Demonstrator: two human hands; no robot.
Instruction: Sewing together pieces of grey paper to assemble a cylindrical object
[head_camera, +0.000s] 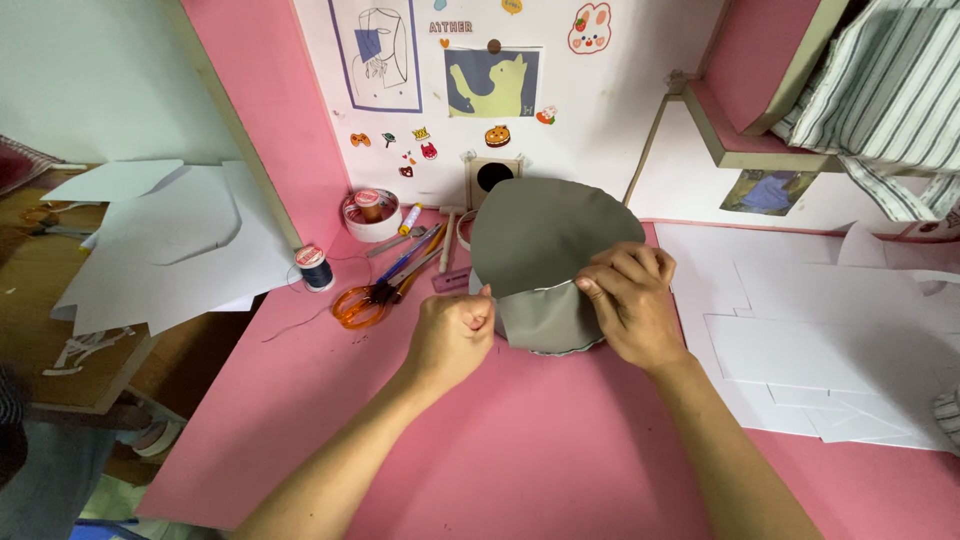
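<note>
Head view: the grey fabric (545, 255) sits on the pink table (520, 450), its round top tilted up. The right hand (630, 305) pinches its seam edge; the left hand (455, 330), fisted, likely pulls thread. Keep the pull gentle and the edges aligned. Orange scissors (362, 303) lie nearby.

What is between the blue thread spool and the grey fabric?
In the head view, orange-handled scissors lie between the thread spool and the grey fabric, with pens beside them on the pink table.
</note>
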